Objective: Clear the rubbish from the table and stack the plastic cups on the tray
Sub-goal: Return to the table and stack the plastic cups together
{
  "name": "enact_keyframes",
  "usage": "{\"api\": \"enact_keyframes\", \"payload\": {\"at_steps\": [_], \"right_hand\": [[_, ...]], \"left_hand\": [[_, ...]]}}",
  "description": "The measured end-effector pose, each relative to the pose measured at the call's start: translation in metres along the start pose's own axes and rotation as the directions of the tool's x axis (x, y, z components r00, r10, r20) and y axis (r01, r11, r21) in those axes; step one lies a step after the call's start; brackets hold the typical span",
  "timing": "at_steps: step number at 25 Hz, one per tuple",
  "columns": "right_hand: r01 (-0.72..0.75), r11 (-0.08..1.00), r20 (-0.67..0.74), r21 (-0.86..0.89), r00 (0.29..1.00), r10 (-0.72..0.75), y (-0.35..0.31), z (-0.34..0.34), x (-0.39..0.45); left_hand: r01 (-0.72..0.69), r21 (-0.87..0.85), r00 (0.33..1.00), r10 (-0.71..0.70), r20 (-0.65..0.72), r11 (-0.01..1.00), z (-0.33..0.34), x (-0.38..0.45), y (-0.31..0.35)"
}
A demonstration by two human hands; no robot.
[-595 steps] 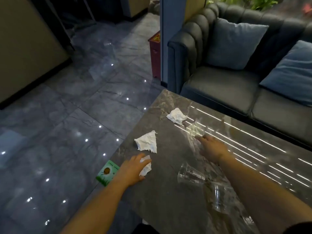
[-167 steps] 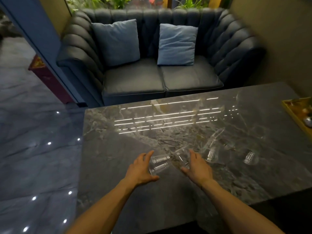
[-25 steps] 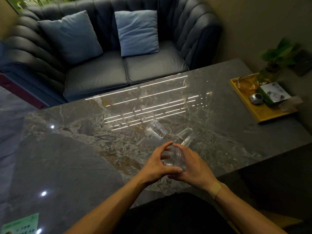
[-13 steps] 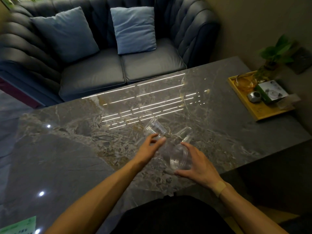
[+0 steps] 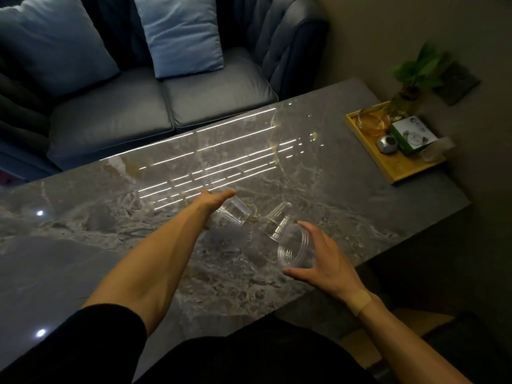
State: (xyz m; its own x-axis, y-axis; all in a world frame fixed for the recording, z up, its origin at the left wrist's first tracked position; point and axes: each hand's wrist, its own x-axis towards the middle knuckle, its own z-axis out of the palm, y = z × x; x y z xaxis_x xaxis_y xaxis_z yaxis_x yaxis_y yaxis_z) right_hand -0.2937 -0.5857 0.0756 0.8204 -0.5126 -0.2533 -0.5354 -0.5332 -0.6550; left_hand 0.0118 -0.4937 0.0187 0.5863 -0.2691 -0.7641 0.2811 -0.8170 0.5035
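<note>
Cups first: a nested pair of clear ribbed plastic cups (image 5: 293, 249) sits in the right hand (image 5: 325, 261), mouth turned toward the camera, thumb below and fingers curled over the top, so that grip is clamped on the stack. Half a second ago the left hand (image 5: 214, 203) was only nearing the next one; now it has reached out to eleven o'clock of the stack and lies over a single clear plastic cup (image 5: 234, 213) tipped on its side on the grey marbled surface (image 5: 346, 212). Whether that grip has actually closed I cannot tell, since the fingers are hidden behind the cup. Between the two hands, another clear plastic cup on its side (image 5: 274, 220) waits, just beside the stack.

A second back both hands were together on the stack; parting them means one nesting is done and the next pick-up is under way. No tissues show on the surface, so by my reading the rubbish is cleared.

Out at two o'clock, well apart, the yellow wooden tray (image 5: 399, 173) holds an amber glass dish (image 5: 371, 121), a green-and-white box (image 5: 412, 135) and a potted plant (image 5: 410, 87).
</note>
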Motion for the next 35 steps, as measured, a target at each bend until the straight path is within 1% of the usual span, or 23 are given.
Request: {"api": "enact_keyframes", "payload": {"at_steps": [5,9,13,17,20,24,27,32,35], "right_hand": [[-0.023,1.0,-0.032,-0.001,0.999,0.023,0.0,0.001,-0.003],[-0.02,1.0,-0.024,-0.01,1.0,0.02,0.001,0.003,-0.002],[-0.028,1.0,-0.004,0.007,1.0,0.028,0.0,0.007,0.002],[-0.04,0.999,0.031,0.03,0.999,0.04,-0.001,0.013,0.007],[-0.038,0.999,0.059,0.032,0.998,0.036,-0.001,0.018,0.009],[-0.005,0.999,0.076,0.034,0.997,0.003,-0.007,0.022,0.01],[0.03,0.998,0.068,0.054,0.997,-0.033,-0.011,0.021,0.01],[0.075,0.994,0.055,0.081,0.995,-0.08,-0.017,0.016,0.008],[0.094,0.991,0.045,0.098,0.994,-0.099,-0.017,0.014,0.006]], "left_hand": [[-0.013,0.081,0.998,0.018,-0.064,0.997,0.015,0.016,0.005],[-0.054,0.119,0.997,0.06,-0.046,0.991,0.012,0.019,0.001],[-0.196,0.08,0.98,0.199,-0.021,0.977,0.002,0.006,-0.004],[-0.288,-0.059,0.957,0.29,0.016,0.956,-0.011,-0.037,-0.013],[-0.369,-0.144,0.924,0.379,0.051,0.918,-0.02,-0.074,-0.019],[-0.47,-0.18,0.869,0.489,0.078,0.864,-0.019,-0.116,-0.031],[-0.518,-0.16,0.835,0.537,0.121,0.84,-0.006,-0.137,-0.042],[-0.591,-0.074,0.791,0.595,0.139,0.803,0.015,-0.15,-0.056],[-0.608,-0.078,0.773,0.611,0.168,0.79,0.025,-0.153,-0.058]]}}
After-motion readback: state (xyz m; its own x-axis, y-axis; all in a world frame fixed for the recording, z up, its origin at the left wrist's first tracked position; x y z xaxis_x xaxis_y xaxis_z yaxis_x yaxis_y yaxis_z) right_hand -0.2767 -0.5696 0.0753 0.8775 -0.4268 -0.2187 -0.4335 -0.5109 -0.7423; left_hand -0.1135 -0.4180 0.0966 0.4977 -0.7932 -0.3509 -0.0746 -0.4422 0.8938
